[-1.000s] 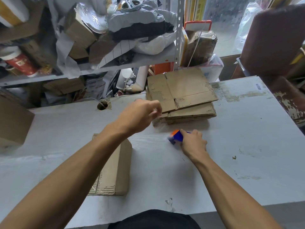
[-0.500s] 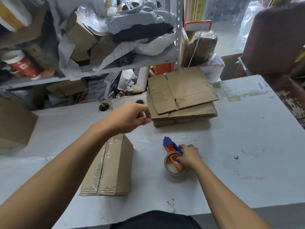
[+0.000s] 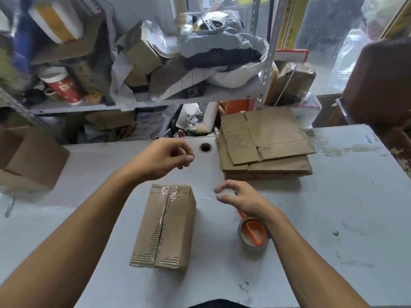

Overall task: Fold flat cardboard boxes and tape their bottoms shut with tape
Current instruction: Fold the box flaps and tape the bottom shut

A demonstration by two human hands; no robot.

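Open box [image 3: 33, 161] sits at the table's [image 3: 333, 218] left edge. Your left hand [image 3: 163, 160] hovers above the table, fingers loosely curled, holding nothing. Below it the folded box [image 3: 165, 227] lies taped along its seam. Your right hand [image 3: 240, 200] hovers with fingers spread, empty, just above the tape dispenser [image 3: 253, 234]. Flat cardboard stack [image 3: 264, 143] lies far right, beside a hole [image 3: 206, 147].

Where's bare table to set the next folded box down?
Free: right of the tape roll, below the flat cardboard stack; also left of the taped box. Crowded: the middle, where both hands hover between box, roll and stack.
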